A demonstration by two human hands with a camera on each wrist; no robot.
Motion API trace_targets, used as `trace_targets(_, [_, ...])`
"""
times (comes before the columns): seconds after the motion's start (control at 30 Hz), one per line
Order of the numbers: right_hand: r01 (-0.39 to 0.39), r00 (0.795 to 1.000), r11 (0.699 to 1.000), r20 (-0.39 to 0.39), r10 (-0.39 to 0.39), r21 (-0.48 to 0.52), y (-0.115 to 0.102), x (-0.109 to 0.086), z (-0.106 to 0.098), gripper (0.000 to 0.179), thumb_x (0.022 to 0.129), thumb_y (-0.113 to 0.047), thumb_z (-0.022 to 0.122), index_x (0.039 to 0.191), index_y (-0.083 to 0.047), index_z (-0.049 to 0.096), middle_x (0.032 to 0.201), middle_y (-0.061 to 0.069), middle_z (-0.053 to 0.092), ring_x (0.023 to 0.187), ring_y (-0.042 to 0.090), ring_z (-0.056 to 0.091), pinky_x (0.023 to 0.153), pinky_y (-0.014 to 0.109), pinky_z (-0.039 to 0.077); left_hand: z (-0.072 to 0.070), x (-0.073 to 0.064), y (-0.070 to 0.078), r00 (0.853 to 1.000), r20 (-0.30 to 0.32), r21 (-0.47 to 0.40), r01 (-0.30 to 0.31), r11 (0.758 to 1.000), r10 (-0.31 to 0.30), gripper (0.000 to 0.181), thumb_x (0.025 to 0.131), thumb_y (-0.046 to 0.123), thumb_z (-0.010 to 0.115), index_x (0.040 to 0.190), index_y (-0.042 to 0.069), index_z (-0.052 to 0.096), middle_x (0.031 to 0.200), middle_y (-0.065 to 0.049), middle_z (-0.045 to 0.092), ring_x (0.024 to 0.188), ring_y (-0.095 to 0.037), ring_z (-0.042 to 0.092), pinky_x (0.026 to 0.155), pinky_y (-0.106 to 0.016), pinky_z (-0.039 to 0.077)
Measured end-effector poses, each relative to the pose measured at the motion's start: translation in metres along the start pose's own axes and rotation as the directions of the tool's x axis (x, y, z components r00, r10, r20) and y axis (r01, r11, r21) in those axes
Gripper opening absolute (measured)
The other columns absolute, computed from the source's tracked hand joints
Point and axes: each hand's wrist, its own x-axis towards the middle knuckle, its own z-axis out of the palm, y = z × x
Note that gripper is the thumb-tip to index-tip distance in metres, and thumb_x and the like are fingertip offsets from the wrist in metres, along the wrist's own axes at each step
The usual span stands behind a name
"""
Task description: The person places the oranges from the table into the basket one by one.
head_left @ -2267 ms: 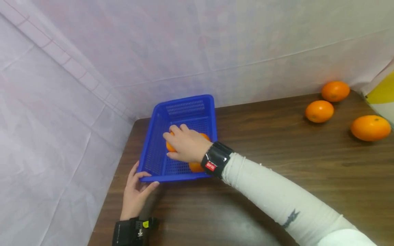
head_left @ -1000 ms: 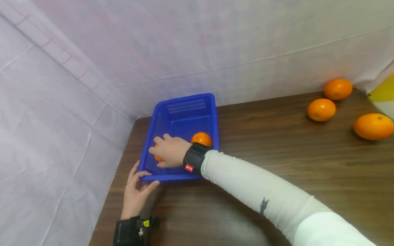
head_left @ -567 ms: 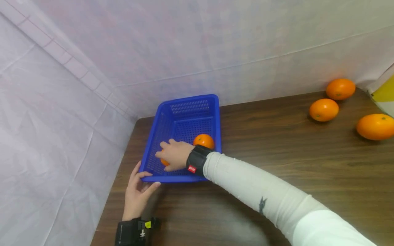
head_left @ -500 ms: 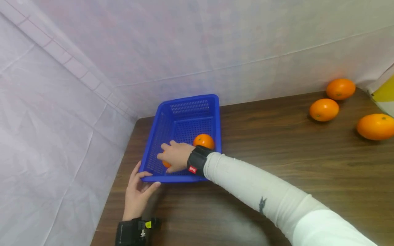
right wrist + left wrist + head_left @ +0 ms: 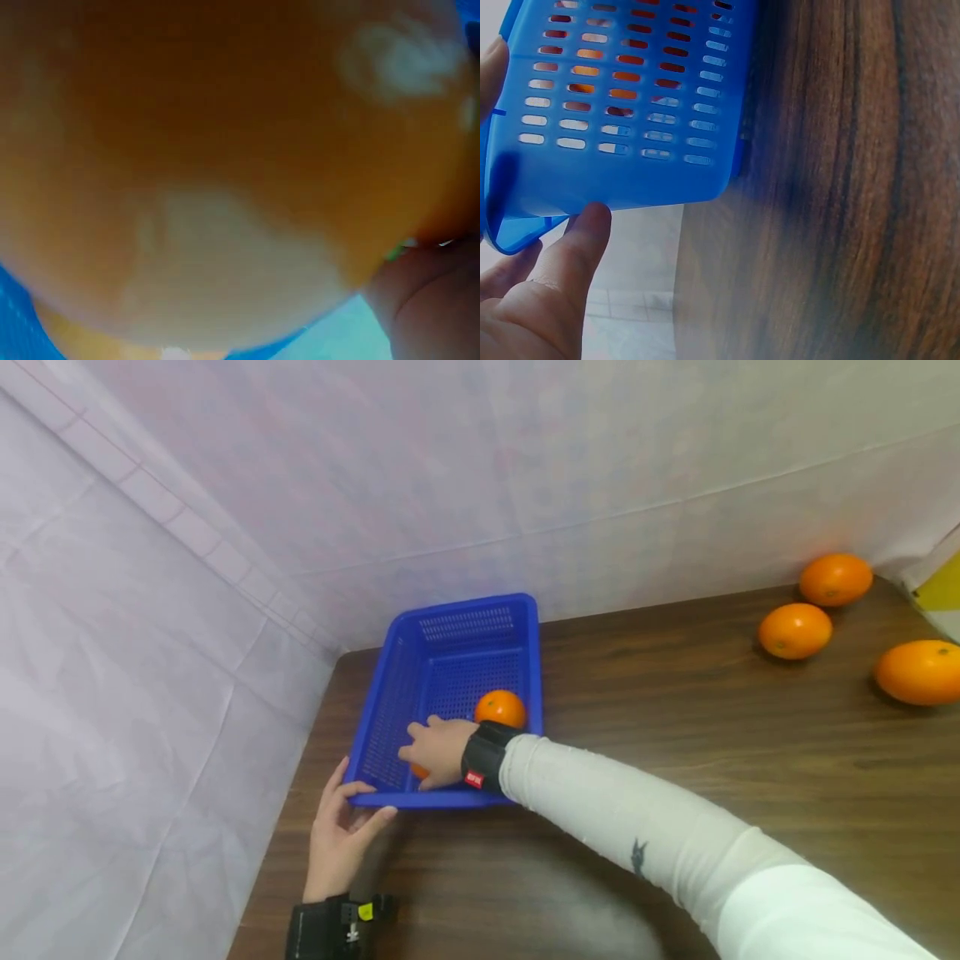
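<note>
My right hand [image 5: 441, 750] is down inside the blue plastic basket [image 5: 450, 800], its fingers curled over an orange [image 5: 418, 771] that is mostly hidden under the palm. Another orange [image 5: 500, 708] lies by the basket's right wall, just beyond my right wrist. With my left hand [image 5: 336, 843] I grip the near left corner of the basket, fingers on the left side and thumb at the front rim. The left wrist view shows the slotted basket wall from outside. One orange [image 5: 225, 150] fills most of the right wrist view, with part of a second below it.
The basket stands on a dark wood table [image 5: 637, 693], close to the back wall covering [image 5: 600, 477]. Two oranges [image 5: 796, 632] rest near the table's far right corner, and another orange [image 5: 919, 672] sits nearer the right edge. Something yellow and white [image 5: 943, 589] stands beyond that edge.
My right hand has carried its orange from the basket's middle to the left, then toward the near wall. The orange by the right wall has come into fuller view. The left hand keeps its grip.
</note>
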Motion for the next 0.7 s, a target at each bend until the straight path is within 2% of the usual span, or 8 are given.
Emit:
trace_targets(0.23, [-0.023,0.998,1.000,0.061,0.023,-0.004,-0.002,-0.005,-0.003,0.058,0.093,-0.054,0.065,0.145,-0.030,0.053,0.148,0.006,0.052,0.125,0.029,0.057,0.101,0.043,0.056,-0.001,0.000,0.000,1.000,-0.002,-0.003,-0.017,1.000,0.017,0.033,0.083,0.003,0.081,0.108,-0.003,0.060,0.165,-0.008,0.027,0.145,-0.040,0.037,0.097,-0.009,0.048])
trace_targets(0.4, [-0.027,0.996,1.000,0.085,0.025,0.013,-0.002,-0.004,-0.002,0.059,0.094,-0.056,0.064,0.146,-0.030,0.052,0.147,0.005,0.053,0.125,0.028,0.057,0.104,0.042,0.054,-0.003,-0.001,0.001,1.000,-0.002,0.018,-0.011,1.000,0.011,0.033,0.083,0.004,0.082,0.107,-0.002,0.060,0.165,-0.007,0.027,0.146,-0.040,0.036,0.097,-0.009,0.048])
trace_targets(0.7, [-0.049,0.996,0.998,0.079,0.046,0.038,0.000,0.008,0.010,0.064,0.093,-0.062,0.061,0.148,-0.031,0.050,0.145,0.005,0.054,0.125,0.030,0.057,0.103,0.044,0.055,-0.006,-0.002,0.005,1.000,0.002,0.012,-0.003,1.000,0.003,0.034,0.083,0.004,0.082,0.109,-0.002,0.060,0.165,-0.005,0.027,0.145,-0.041,0.037,0.097,-0.011,0.048])
